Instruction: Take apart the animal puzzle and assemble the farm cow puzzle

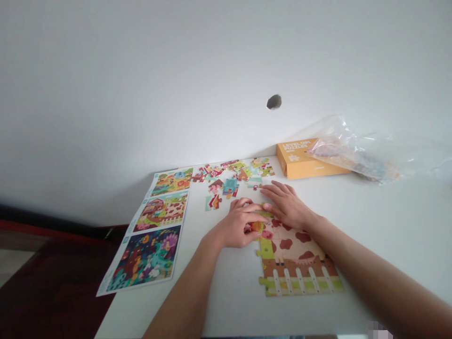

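Note:
A partly joined jigsaw puzzle (294, 256) lies on the table, with a spotted cow and a white fence on it. At its upper left edge, my left hand (238, 223) is closed on a puzzle piece (254, 226) with orange and red on it, partly hidden by the fingers. The piece touches or overlaps the joined part; I cannot tell which. My right hand (289, 205) rests over the puzzle's top edge with its fingers stretched out, covering some of the cow. Several loose puzzle pieces (230, 186) are scattered beyond both hands.
On the left, a printed sheet (155, 228) with 3 pictures overhangs the table's edge. An orange puzzle box (300, 165) stands against the wall at the back right. A clear plastic bag (370, 155) with pieces inside leans over it. The white table (388, 226) meets the wall behind.

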Tool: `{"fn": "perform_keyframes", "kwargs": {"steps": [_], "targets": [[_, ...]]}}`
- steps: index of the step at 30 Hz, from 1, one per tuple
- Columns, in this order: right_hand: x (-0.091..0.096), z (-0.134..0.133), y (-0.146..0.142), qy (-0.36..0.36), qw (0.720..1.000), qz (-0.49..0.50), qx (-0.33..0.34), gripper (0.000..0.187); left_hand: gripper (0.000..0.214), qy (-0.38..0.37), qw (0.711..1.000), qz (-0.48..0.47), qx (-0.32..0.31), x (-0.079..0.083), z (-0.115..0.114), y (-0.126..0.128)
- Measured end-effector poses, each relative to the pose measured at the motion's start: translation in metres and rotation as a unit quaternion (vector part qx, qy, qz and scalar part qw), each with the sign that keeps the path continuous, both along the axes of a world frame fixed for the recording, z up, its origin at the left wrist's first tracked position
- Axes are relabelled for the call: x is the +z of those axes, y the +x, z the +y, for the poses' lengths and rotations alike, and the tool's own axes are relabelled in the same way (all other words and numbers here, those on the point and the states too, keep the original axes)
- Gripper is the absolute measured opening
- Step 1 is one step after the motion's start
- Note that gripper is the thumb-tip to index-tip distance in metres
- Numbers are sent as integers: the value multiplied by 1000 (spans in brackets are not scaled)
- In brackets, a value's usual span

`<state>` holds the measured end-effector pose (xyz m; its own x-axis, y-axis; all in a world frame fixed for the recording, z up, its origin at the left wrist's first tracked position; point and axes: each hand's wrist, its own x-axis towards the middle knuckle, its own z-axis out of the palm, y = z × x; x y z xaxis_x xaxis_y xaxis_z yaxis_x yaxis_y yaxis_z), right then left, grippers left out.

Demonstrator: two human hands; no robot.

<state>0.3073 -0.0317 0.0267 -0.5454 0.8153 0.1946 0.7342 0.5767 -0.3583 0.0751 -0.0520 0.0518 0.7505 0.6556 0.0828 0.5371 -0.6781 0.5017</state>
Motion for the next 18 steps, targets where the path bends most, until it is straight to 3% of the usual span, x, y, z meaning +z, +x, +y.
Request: {"fn": "perform_keyframes", "kwargs": {"steps": [12,18], "targets": [[-2,0,-2,-17,1000,-2,-16,56,37,15,1000,-11,9,-3,1,-1],[-4,0,-1,-13,1000,-15,-17,58,32,118,974,-81,173,-14,11,-6]]}}
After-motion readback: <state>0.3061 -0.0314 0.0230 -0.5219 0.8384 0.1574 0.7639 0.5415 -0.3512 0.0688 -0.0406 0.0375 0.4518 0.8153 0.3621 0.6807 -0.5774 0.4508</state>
